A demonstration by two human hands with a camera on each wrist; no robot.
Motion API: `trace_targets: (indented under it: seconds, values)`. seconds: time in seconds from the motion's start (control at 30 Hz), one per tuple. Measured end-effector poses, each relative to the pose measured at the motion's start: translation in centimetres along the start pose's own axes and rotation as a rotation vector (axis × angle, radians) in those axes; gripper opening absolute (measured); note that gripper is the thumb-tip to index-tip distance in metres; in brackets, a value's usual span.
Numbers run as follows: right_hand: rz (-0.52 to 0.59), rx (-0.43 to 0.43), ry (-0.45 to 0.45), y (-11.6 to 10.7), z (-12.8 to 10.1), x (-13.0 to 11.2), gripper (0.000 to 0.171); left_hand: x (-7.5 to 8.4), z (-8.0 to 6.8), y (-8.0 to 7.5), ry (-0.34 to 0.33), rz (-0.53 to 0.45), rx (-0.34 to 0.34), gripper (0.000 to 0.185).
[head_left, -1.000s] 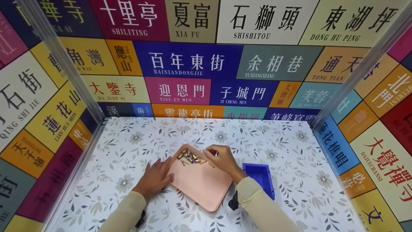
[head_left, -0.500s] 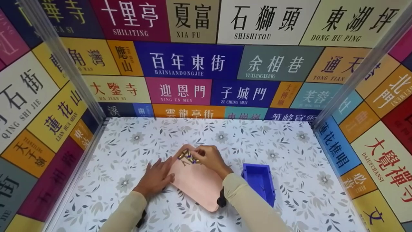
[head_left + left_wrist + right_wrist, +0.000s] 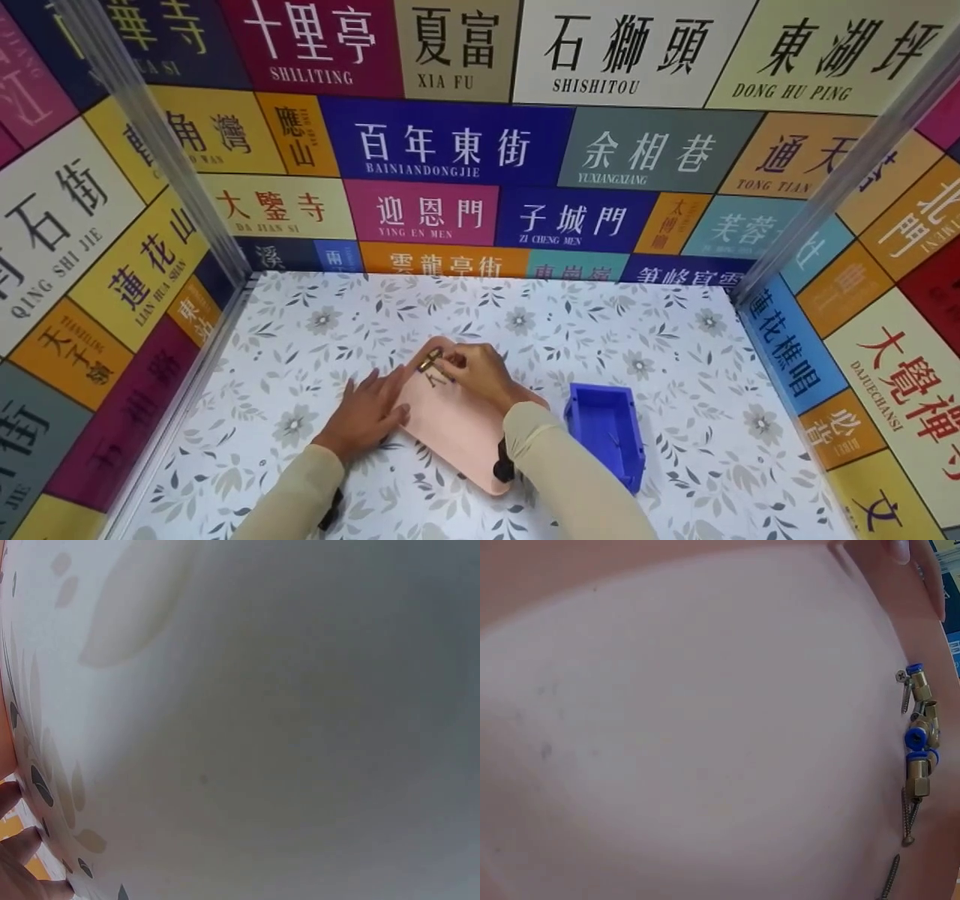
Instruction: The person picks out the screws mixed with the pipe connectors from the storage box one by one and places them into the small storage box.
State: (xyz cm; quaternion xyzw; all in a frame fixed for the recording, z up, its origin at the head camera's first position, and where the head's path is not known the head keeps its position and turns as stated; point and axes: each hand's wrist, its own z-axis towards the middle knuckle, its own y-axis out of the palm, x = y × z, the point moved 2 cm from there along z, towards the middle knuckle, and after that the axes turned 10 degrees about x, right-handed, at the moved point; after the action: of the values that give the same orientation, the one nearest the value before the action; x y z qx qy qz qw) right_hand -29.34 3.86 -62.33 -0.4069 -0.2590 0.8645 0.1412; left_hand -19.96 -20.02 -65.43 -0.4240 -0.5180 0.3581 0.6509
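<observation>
My left hand (image 3: pixel 366 417) lies with fingers spread along the left edge of a shallow pink tray (image 3: pixel 454 431). In the left wrist view, fingertips (image 3: pixel 24 846) of that hand show at the lower left, beside the tray's side. My right hand (image 3: pixel 480 375) is over the tray's far end, its thumb and fingers bent down at a small pile of brass push-in fittings (image 3: pixel 430 361). It covers part of the pile; I cannot tell whether it pinches a piece. The right wrist view shows fittings (image 3: pixel 918 774) with blue collars, and screws (image 3: pixel 906 819) among them.
To the right of the tray stands a blue open box (image 3: pixel 604 427) with a thin small piece inside. A flowered cloth (image 3: pixel 300 360) covers the table. Walls of colourful sign panels (image 3: pixel 442 142) enclose the back and both sides.
My right hand has moved left from the tray's right side onto the fittings and now covers more of the pile. My left hand has stayed at the tray's edge.
</observation>
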Motion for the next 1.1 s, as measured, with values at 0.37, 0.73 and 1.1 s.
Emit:
trace_targets:
  seconds: [0.37, 0.73, 1.1]
  values:
    - [-0.008, -0.048, -0.006, 1.5, 0.1, -0.1, 0.007, 0.1, 0.1, -0.1, -0.020, -0.006, -0.024, 0.074]
    - [-0.060, -0.088, 0.045, 2.6, -0.6, 0.3, 0.011, 0.1, 0.0, -0.1, 0.009, -0.016, 0.001, 0.074]
    - [-0.112, -0.117, 0.066, 3.1, -0.9, 0.4, 0.016, -0.1, 0.1, 0.0, 0.005, 0.012, -0.025, 0.075]
